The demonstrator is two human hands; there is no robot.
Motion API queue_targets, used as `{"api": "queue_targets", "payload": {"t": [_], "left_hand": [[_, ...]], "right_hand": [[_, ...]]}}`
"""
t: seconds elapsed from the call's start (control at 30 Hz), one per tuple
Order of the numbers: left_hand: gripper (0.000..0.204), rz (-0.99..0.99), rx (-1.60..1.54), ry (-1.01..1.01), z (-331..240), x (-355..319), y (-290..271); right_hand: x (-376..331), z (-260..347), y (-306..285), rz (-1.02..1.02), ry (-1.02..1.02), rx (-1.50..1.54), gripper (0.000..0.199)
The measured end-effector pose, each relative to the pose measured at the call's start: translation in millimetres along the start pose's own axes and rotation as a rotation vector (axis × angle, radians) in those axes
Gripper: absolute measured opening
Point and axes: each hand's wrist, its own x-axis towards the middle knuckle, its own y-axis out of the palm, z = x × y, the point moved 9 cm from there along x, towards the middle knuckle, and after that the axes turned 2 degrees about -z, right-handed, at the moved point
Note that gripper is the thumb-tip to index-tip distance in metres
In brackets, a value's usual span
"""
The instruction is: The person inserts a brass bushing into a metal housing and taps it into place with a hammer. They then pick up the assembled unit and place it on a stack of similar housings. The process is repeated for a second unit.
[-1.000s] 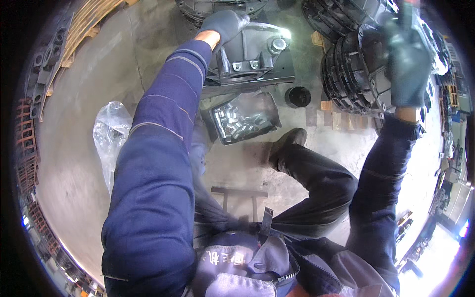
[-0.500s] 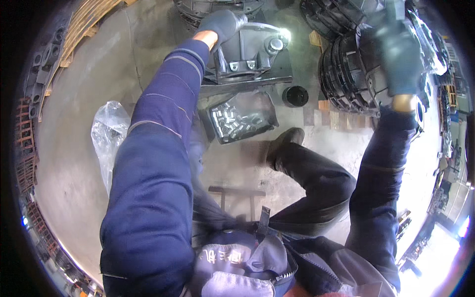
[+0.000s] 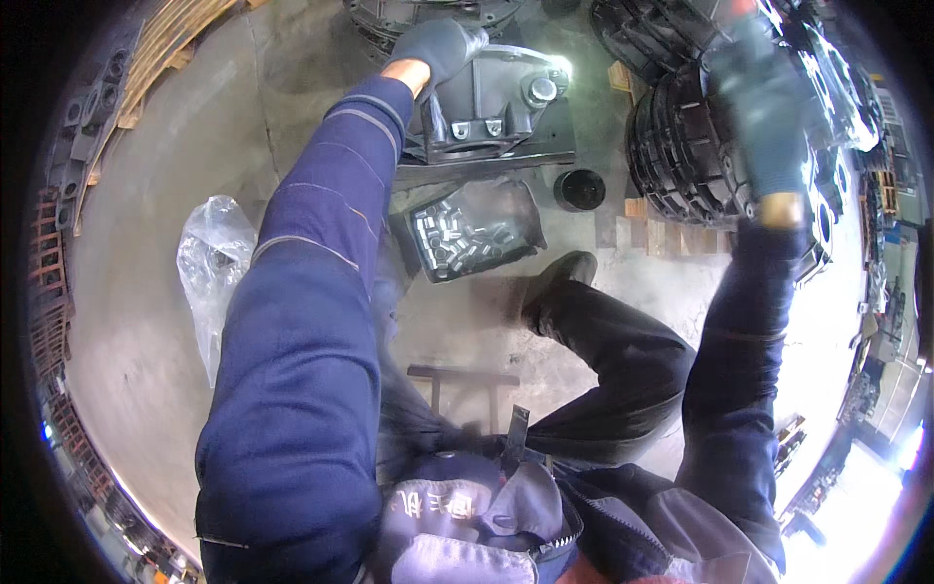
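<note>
My left hand, in a dark grey glove, is closed over the upper left rim of a dark metal housing. The housing has a curved rim, lugs along its near side and a bright round metal piece at its right. It rests on a dark flat base. My right hand, gloved too, is raised at the right in front of stacked black ribbed housings. Motion smears its fingers, so I cannot make out their pose or anything in them. A reddish blur shows above it.
A dark tray of short shiny metal sleeves lies near the housing, with a black round cup to its right. Clear plastic film is on the floor at left. Wooden blocks sit under the stacked housings.
My right hand has shifted slightly left and stays blurred, and a reddish blur now shows above it. My left hand keeps its place on the housing's rim.
</note>
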Motion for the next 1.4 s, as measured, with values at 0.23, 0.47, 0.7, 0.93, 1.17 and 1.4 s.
{"api": "queue_targets", "payload": {"t": [0.23, 0.47, 0.7, 0.93, 1.17, 1.4], "left_hand": [[0.054, 0.004, -0.007, -0.004, -5, -3, -10], [0.054, -0.022, 0.001, 0.028, -5, -1, -6], [0.056, 0.016, -0.047, -0.049, 0, -3, 3], [0.055, -0.040, -0.032, 0.085, -9, 0, -1], [0.057, -0.026, -0.051, -0.022, 3, 1, 5], [0.058, -0.038, -0.045, 0.032, -1, 6, 7]], "right_hand": [[-105, 59, 123, 0.268, 0.337, 0.155, 0.033], [-38, 14, 54, 0.115, -0.108, 0.051, 0.040], [-52, 39, 30, -0.233, 0.254, -0.002, 0.034], [-95, -6, 134, 0.428, 0.236, 0.014, 0.033], [0, 35, -24, -0.290, 0.001, -0.009, 0.023], [-121, 28, 165, 0.559, 0.295, 0.083, 0.033]]}}
